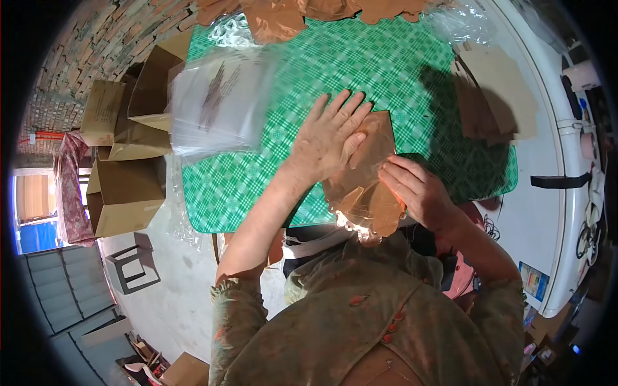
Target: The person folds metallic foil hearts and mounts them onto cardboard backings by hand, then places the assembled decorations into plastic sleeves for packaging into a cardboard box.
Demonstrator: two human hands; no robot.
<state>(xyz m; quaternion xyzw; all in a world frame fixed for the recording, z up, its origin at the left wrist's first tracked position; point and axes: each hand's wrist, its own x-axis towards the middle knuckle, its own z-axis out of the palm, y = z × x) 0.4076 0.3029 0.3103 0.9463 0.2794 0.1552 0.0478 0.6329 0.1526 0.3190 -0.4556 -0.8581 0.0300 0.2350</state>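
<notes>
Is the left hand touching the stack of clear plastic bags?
Apart. The head view shows a strip of green checked tablecloth between the left hand and the near right edge of the stack of clear plastic bags.

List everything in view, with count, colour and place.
table cover: one, green check, centre
clear bags: a stack, transparent, cover's left
wrapped piece: one, brown, near edge
loose pieces: several, brown, far edge
flat sheets: several, beige and brown, right
crumpled plastic: clear, far right
open cartons: several, brown, left
frame: one, dark, floor
brick wall: one, reddish, upper left
left hand: one, bare, flat on wrapped piece
right hand: one, bare, pinching its edge
</notes>
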